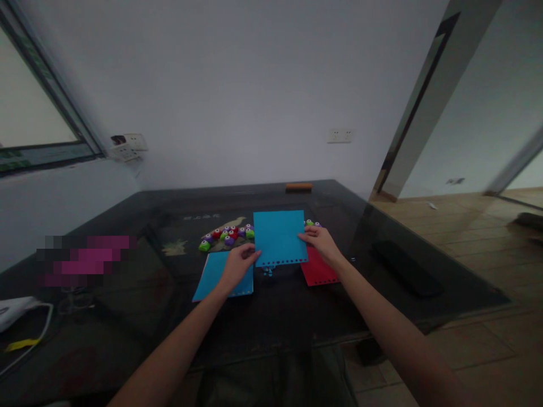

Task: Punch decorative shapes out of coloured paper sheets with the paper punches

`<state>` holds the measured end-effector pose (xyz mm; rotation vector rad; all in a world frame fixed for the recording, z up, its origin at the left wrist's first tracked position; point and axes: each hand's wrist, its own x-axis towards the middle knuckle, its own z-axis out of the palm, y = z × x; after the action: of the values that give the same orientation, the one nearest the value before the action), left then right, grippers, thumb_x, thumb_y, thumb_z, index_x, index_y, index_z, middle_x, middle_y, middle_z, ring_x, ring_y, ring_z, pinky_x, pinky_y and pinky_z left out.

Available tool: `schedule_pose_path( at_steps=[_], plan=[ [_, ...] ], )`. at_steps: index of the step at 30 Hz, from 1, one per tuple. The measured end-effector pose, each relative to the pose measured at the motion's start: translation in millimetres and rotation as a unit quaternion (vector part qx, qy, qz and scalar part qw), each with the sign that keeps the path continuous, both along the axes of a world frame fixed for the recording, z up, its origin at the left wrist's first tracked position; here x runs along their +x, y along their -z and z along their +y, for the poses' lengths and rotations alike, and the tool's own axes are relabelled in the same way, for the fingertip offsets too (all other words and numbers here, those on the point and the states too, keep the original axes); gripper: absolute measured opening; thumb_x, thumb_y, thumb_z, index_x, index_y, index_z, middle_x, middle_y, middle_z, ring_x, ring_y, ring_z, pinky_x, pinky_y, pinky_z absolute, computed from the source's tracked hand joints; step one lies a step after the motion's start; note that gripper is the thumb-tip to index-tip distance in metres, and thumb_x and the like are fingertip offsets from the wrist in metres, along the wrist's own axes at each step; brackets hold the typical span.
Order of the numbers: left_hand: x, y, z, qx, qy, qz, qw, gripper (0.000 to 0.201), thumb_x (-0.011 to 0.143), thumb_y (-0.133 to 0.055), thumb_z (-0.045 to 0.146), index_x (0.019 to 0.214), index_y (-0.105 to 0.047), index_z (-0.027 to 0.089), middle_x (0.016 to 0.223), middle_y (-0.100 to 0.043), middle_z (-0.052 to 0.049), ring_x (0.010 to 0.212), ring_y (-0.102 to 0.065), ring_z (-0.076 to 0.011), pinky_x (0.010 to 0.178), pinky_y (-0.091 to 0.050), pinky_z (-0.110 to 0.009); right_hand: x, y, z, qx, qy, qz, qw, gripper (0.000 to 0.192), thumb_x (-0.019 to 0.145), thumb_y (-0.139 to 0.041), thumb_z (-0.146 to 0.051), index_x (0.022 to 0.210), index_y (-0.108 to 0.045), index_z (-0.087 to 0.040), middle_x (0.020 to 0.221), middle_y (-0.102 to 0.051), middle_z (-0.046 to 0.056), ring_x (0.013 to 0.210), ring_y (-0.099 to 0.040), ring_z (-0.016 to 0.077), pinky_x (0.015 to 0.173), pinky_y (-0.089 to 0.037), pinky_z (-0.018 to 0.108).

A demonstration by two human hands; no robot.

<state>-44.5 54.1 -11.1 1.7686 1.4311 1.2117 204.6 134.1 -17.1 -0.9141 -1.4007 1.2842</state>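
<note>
Along the near side of the dark, glossy table [288, 325], your two bare forearms reach forward from the bottom of the view. At the far left corner of your reach lie a white device [14, 312] with a pale cable [47, 319] and a yellow strip [22, 345]. Just under your left wrist, a blue notepad [212, 276] lies flat on the tabletop, partly covered by your arm. On the other side, a red sheet [316, 268] with holes along its near edge lies partly beneath your right hand [323, 244].

Between these two, you hold up a blue punched sheet [280, 234], its row of holes along the bottom. Your left hand [238, 263] pinches its lower left edge between thumb and fingers; your right hand grips its right edge the same way. Small blue pieces [268, 271] show just below it, too small to make out.

Behind the sheet, round red, purple and green toys with white eyes [229, 233] cluster, a few more peeking out near your right fingers. Well to the right lies a black slab [407, 268]. Near the far edge rests a brown bar [298, 187], and beyond it a double socket [340, 135] sits on the white wall [254, 90].
</note>
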Motion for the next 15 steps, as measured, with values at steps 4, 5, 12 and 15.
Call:
schedule_pose_path(
  at_steps=[4,5,12,15],
  plan=[
    [2.8,-7.6,0.9,0.006,-0.012,-0.039,0.999,0.035,0.072,-0.061,0.033,0.101,-0.056,0.014,0.077,-0.061,-0.002,0.076,-0.06,-0.0175,0.073,-0.05,-0.032,4.7,-10.5,-4.8,-0.019,-0.007,-0.004,1.0,0.03,0.058,-0.075,-0.038,0.076,-0.063,-0.017,0.075,-0.066,0.003,0.067,-0.062,0.0168,0.072,-0.049,0.035],
    [4.8,-11.2,0.0,0.012,-0.006,-0.047,0.999,0.042,0.072,-0.061,0.032,0.109,-0.053,0.015,0.077,-0.061,-0.002,0.076,-0.061,-0.0168,0.074,-0.05,-0.032,6.4,-14.0,-6.5,-0.022,-0.004,-0.005,1.0,0.03,0.058,-0.074,-0.038,0.077,-0.063,-0.017,0.074,-0.066,0.003,0.067,-0.062,0.0168,0.072,-0.049,0.035],
    [29.8,-34.5,-2.5,0.046,0.036,-0.057,0.997,0.053,0.074,-0.059,0.023,0.124,-0.041,0.021,0.088,-0.056,-0.001,0.065,-0.06,-0.0099,0.063,-0.05,-0.024,28.8,-29.4,-13.4,-0.029,0.049,-0.006,0.998,0.037,0.056,-0.075,-0.042,0.078,-0.062,-0.016,0.076,-0.067,0.006,0.065,-0.061,0.0172,0.07,-0.049,0.034],
    [46.1,-36.4,6.4,0.043,0.056,-0.067,0.995,0.057,0.072,-0.06,0.018,0.125,-0.038,0.024,0.098,-0.055,-0.003,0.058,-0.059,-0.0069,0.054,-0.048,-0.02,44.9,-29.3,-12.1,-0.033,0.076,0.003,0.997,0.037,0.054,-0.076,-0.041,0.077,-0.062,-0.016,0.074,-0.067,0.005,0.062,-0.06,0.0163,0.066,-0.049,0.032]
  ],
)
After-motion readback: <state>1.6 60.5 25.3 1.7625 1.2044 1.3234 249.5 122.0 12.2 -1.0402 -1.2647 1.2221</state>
